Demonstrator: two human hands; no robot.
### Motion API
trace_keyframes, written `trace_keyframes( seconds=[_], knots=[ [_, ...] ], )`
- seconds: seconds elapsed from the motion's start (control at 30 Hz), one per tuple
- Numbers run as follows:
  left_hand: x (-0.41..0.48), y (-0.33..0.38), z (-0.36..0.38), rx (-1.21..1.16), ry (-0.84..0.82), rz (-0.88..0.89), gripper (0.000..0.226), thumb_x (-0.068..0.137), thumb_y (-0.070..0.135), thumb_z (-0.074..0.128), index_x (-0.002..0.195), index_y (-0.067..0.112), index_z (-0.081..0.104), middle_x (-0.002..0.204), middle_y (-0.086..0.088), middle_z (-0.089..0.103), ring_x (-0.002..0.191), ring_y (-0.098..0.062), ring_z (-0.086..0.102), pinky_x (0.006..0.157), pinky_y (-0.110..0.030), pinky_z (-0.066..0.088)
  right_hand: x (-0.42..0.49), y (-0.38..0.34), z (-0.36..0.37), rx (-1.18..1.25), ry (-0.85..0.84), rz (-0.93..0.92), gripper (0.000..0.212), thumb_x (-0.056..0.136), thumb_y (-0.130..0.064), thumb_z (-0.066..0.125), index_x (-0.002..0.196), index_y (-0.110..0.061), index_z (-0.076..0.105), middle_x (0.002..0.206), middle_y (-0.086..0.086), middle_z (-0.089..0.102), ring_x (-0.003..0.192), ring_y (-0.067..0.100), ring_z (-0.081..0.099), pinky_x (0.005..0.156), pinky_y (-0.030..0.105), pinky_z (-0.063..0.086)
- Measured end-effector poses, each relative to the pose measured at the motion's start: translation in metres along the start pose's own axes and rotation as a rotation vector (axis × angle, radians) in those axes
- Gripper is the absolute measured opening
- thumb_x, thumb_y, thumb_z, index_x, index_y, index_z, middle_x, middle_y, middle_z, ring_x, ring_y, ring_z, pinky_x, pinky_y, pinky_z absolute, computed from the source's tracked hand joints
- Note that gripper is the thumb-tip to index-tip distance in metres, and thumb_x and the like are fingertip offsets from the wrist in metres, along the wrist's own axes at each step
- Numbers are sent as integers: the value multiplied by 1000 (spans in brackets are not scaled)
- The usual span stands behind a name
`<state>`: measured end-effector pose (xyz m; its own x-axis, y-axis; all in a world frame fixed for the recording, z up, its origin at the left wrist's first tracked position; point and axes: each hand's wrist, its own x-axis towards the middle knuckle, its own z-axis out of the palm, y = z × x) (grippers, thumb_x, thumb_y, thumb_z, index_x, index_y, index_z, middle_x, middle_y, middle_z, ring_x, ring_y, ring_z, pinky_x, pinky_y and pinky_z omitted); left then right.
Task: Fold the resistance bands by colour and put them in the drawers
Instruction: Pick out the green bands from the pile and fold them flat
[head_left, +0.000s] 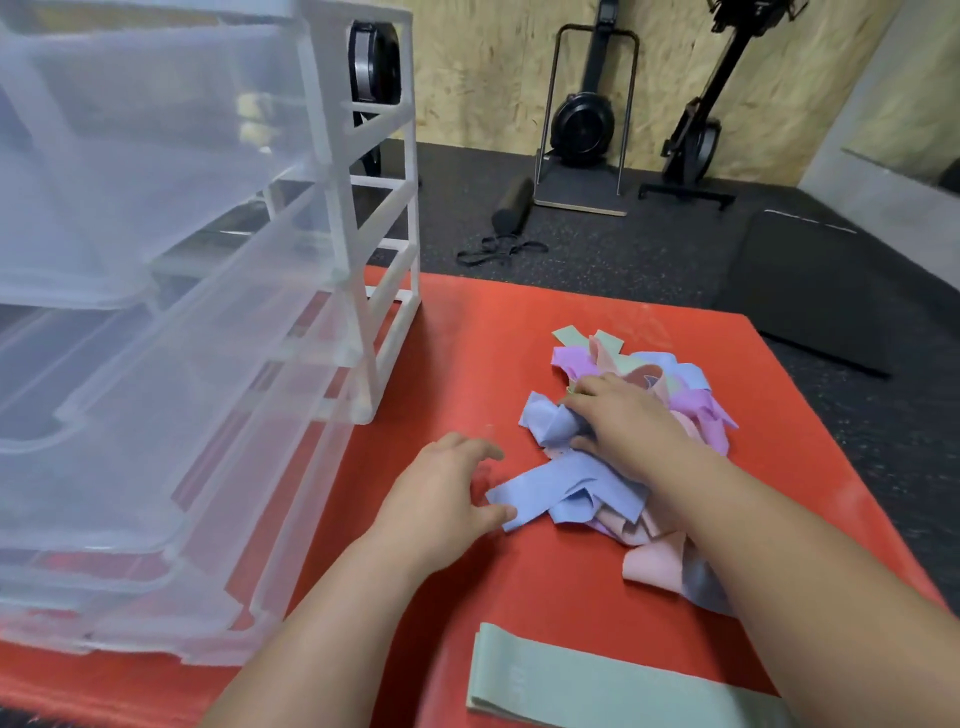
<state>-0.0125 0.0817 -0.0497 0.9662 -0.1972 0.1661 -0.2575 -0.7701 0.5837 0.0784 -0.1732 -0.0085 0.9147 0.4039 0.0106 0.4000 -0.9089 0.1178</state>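
Observation:
A tangled pile of resistance bands (685, 405) in blue, purple, pink and green lies on a red mat (467, 353). My right hand (628, 421) rests on the pile, fingers pressing into a crumpled blue band (545, 421). My left hand (447, 488) pinches the near end of a long blue band (566, 491) between thumb and fingers. A flat green band (597, 680) lies apart near the mat's front edge. The clear plastic drawer unit (182, 322) stands at the left with its drawers pulled out.
Beyond the mat is dark rubber floor with a black foam roller (511, 205), black loops (498, 249), a black mat (815, 291) and exercise machines (587, 114) against a wooden wall. A pink band (654, 566) pokes out under my right forearm.

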Motion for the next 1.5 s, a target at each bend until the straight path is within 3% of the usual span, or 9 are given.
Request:
trace_keyframes(
  seconds=[0.17,0.27,0.53,0.73,0.87,1.07,1.2,1.37,1.5],
  knots=[
    [-9,7,-4,9,-4,42,62,78,53,87,133,40,62,127,15,59,119,-11,59,102,-36,50,-18,24,-12,-54,13,112,41,100,-37,41,134,-30,63,123,-1,60,115,29,55,95,44,50],
    [-13,11,-6,16,0,44,62,79,55,86,134,40,63,127,16,58,120,-10,58,102,-33,50,-30,34,-31,-215,28,142,27,98,-21,56,122,-23,68,122,0,59,118,26,53,94,38,48],
    [-23,28,-11,-10,29,77,63,78,58,84,135,42,63,128,17,58,120,-8,59,101,-34,51,-61,54,-74,-354,-40,246,34,96,-11,60,128,-22,60,121,1,53,118,25,50,91,34,45],
    [-32,45,-15,-26,29,117,64,78,56,85,136,41,62,134,13,58,136,-10,53,107,-33,47,-93,79,-86,-129,-59,374,56,90,-41,72,137,-19,52,129,7,57,121,31,54,92,39,46],
    [-37,58,-19,-30,26,137,65,78,58,85,136,42,62,126,16,58,122,-9,59,101,-35,50,-105,89,-95,-38,-10,394,62,85,-61,76,124,-16,57,119,7,58,113,31,56,86,41,47],
    [-50,79,-27,-56,50,161,58,82,51,84,135,41,63,124,18,58,117,-6,60,99,-35,51,-129,97,-114,-97,271,380,24,90,-4,62,109,-17,68,91,0,52,90,30,57,68,39,49],
    [-62,89,-30,-97,58,181,51,85,47,82,132,41,65,120,20,59,110,-2,60,94,-35,53,-149,86,-125,220,476,346,33,86,2,65,107,-21,76,91,-3,72,84,23,67,79,37,57],
    [-80,99,-28,-141,64,192,44,88,42,81,129,37,67,120,21,62,106,2,60,90,-33,55,-179,44,-131,600,516,357,41,80,6,66,102,-25,79,89,-9,77,87,2,69,77,3,46],
    [-92,108,-22,-167,49,201,39,91,39,80,128,36,69,121,21,64,107,4,60,91,-28,54,-207,14,-106,881,527,427,38,83,5,69,101,-27,79,91,-11,77,86,-1,70,75,11,52]
  ],
)
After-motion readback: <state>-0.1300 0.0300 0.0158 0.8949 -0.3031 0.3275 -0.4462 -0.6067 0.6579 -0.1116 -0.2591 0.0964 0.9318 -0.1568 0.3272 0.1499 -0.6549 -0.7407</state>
